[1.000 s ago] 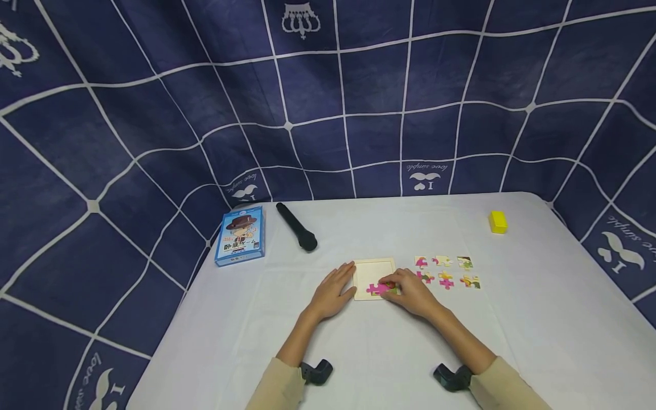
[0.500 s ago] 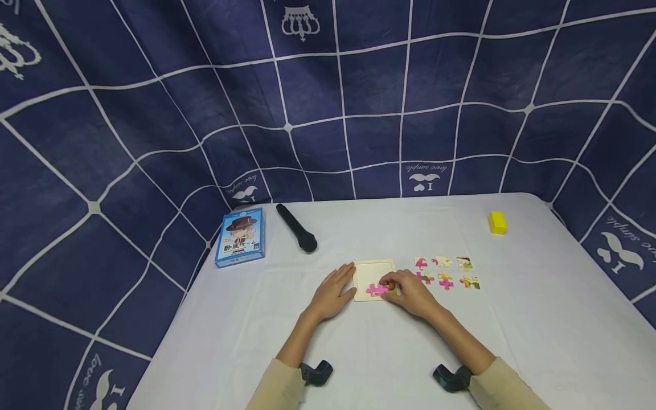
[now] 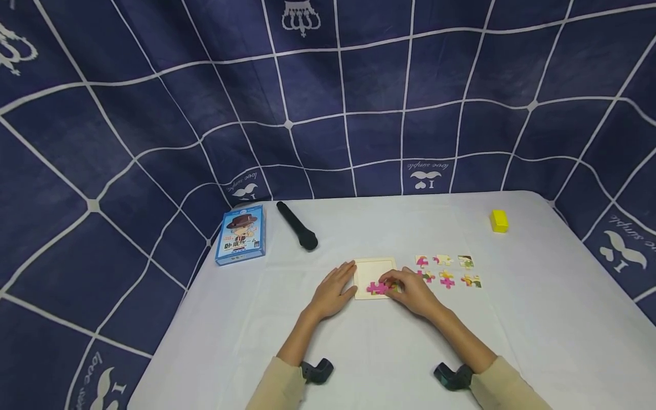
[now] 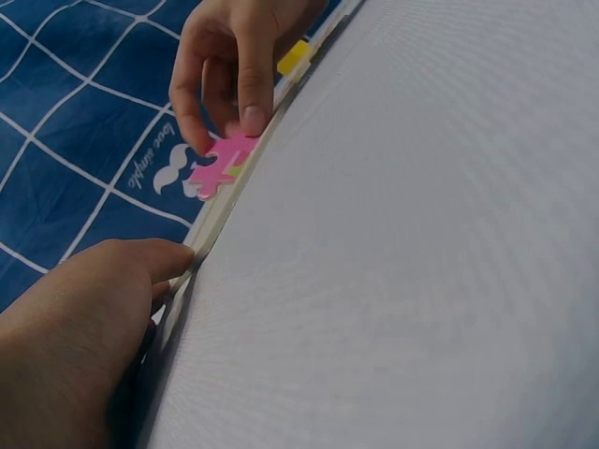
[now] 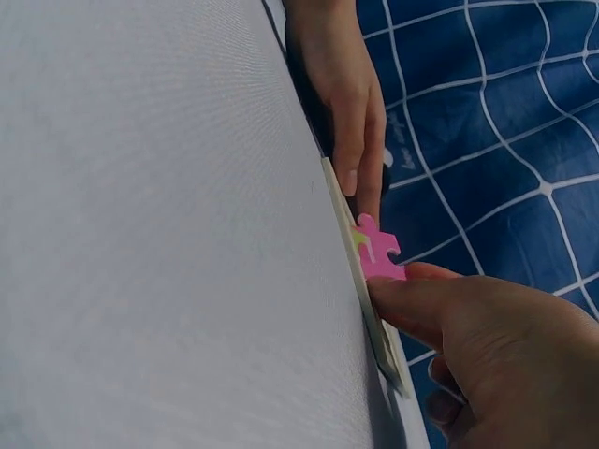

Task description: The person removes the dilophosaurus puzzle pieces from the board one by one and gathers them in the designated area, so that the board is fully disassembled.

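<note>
A shallow wooden puzzle tray (image 3: 375,297) lies on the white table. My left hand (image 3: 332,291) rests along its left edge, fingers extended. Its thumb touches the rim in the left wrist view. Over the tray's lower right part, my right hand (image 3: 411,291) pinches a pink puzzle piece (image 5: 382,253) between thumb and fingers. The piece sticks up above the rim in both wrist views. Some green shows beside the pink, and the fingers hide part of the tray there. Several loose puzzle pieces (image 3: 447,279) lie in two rows right of the tray.
A blue game box (image 3: 240,234) and a black microphone (image 3: 298,228) lie at the back left. At the back right sits a yellow block (image 3: 499,221). A dark blue checked cloth (image 3: 328,102) hangs behind the table.
My right fingertips have shifted slightly over the lower right of the tray, and less green shows beneath them. My left hand keeps its place at the tray's edge.
</note>
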`<action>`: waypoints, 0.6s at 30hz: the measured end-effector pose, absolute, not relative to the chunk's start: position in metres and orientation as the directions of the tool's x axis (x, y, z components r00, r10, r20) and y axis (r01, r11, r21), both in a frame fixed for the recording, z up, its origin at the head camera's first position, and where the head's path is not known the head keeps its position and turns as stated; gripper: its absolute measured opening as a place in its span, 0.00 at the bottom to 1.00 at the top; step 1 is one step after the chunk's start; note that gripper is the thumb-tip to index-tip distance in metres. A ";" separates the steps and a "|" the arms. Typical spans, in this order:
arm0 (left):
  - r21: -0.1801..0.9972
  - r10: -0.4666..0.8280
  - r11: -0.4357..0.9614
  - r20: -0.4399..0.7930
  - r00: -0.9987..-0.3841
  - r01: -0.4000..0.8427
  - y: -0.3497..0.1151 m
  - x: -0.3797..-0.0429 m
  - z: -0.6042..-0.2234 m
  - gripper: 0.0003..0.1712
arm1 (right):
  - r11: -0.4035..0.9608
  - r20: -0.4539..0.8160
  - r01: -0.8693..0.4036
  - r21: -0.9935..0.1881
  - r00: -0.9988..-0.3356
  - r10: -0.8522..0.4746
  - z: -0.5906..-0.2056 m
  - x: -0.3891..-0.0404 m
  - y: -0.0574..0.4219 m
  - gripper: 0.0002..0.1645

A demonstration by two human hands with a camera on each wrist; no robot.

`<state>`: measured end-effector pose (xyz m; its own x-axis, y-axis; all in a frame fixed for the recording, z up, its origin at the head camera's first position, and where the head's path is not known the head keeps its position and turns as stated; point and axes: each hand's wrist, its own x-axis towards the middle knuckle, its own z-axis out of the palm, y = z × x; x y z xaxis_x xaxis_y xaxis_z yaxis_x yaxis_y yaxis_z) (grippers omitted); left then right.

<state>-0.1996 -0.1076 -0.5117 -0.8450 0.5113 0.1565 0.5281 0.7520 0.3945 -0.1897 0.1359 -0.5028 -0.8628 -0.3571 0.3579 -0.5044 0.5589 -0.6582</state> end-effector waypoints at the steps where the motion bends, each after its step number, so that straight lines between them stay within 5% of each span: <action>1: 0.396 0.511 0.752 0.155 -0.846 0.527 -0.108 -0.200 -0.511 0.33 | 0.555 0.359 -0.505 -0.661 -0.862 -0.357 -0.503 -0.190 0.136 0.16; 18: 0.402 0.511 0.745 0.168 -0.843 0.532 -0.107 -0.199 -0.511 0.33 | 0.500 0.387 -0.528 -0.686 -0.847 -0.365 -0.509 -0.194 0.138 0.14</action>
